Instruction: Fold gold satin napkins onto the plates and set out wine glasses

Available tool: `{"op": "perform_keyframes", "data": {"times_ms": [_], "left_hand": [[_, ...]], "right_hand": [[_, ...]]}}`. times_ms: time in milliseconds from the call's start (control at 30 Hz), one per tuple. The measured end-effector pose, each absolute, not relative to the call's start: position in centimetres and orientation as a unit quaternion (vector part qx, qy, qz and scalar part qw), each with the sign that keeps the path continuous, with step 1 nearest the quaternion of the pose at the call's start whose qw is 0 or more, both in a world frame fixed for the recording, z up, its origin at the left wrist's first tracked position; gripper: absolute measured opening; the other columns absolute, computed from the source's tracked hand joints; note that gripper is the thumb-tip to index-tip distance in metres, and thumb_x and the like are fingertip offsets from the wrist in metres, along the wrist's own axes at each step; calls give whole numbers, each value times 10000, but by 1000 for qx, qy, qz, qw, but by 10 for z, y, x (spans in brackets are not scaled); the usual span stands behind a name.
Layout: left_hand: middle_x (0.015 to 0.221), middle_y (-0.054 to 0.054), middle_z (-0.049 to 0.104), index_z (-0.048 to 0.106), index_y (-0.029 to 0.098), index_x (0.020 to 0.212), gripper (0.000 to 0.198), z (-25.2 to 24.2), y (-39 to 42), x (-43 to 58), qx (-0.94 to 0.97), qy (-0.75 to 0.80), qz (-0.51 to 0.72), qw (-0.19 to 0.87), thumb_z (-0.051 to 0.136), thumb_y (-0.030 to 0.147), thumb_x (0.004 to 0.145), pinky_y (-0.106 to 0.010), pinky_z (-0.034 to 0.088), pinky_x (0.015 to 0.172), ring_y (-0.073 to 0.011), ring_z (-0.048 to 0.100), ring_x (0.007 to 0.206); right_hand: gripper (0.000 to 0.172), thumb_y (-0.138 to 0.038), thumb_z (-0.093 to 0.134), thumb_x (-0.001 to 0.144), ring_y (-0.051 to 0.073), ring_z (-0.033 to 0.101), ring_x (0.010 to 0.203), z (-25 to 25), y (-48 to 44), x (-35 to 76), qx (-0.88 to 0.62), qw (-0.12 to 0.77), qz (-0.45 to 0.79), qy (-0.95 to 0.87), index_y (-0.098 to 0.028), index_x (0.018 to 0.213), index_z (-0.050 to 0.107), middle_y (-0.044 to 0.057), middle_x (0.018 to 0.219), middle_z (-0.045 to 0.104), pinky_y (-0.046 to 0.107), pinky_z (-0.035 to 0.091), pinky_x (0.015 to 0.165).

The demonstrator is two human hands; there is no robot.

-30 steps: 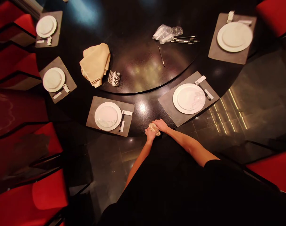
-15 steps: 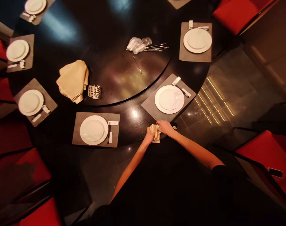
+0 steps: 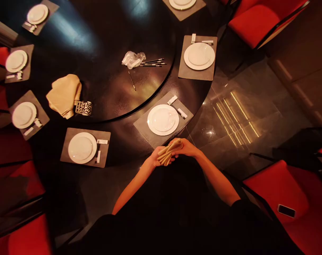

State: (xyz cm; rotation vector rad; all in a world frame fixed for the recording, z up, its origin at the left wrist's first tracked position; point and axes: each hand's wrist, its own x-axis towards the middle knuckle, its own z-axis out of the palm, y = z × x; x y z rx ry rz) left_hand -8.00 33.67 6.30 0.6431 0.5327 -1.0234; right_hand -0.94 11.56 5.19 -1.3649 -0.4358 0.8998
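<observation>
Head view: the left hand (image 3: pixel 156 155) and right hand (image 3: pixel 187 147) both grip a gold cloth (image 3: pixel 168 153), now a ribbed bundle slanting from 1 o'clock to 7 o'clock, where half a second ago it hung flatter, its loose end at 6 o'clock. From the hands, the nearest white plate (image 3: pixel 163 119) has shifted from 1 o'clock to almost 12, on its grey placemat (image 3: pixel 143 124), while the pile of folded cloths (image 3: pixel 63 95) stays at 10 o'clock on the black table (image 3: pixel 124 138).
</observation>
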Motion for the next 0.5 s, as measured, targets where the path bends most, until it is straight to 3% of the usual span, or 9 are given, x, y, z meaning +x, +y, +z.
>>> {"op": "perform_keyframes", "data": {"times_ms": [67,133,233,333,433,500], "left_hand": [[1162,-207,805,704,142,1329,555,69,318,-73,371,281,-380,800,544,528,964,-383,625,630,-316,793,856],[1305,-161,773,635,229,1440,610,75,302,-67,460,303,-203,810,499,621,993,-461,663,781,-343,787,1062],[1457,-106,690,524,301,1537,703,82,284,-51,575,280,-1,768,653,648,939,-492,598,1071,-320,700,1302],[1373,-115,696,589,245,1428,641,84,278,-25,710,260,60,652,790,528,888,-455,536,1132,-291,691,1248],[1235,-96,719,620,227,1329,384,81,280,6,746,286,72,596,641,433,1005,-434,543,1065,-253,703,1103],[1242,-85,714,608,239,1323,342,76,283,25,723,308,98,610,610,380,1011,-415,547,1046,-242,695,1100]], "right_hand": [[628,-566,923,802,229,734,960,49,116,6,-641,668,360,-119,-169,1251,737,70,1080,779,373,624,905],[652,-552,921,799,226,725,1013,45,119,26,-669,670,313,-74,-173,1291,723,69,1144,780,356,611,933],[628,-561,906,797,227,720,1014,40,124,59,-681,657,315,-79,-172,1260,737,58,1139,785,353,605,935],[561,-589,880,807,231,713,964,39,129,92,-707,632,309,-76,-174,1164,756,52,1061,786,365,611,904],[523,-622,780,885,241,709,943,42,132,118,-743,599,290,-63,-172,1150,745,71,1051,778,399,615,910],[540,-610,703,946,249,711,963,46,134,131,-765,580,273,-62,-178,1270,698,89,1116,769,428,617,930]]}}
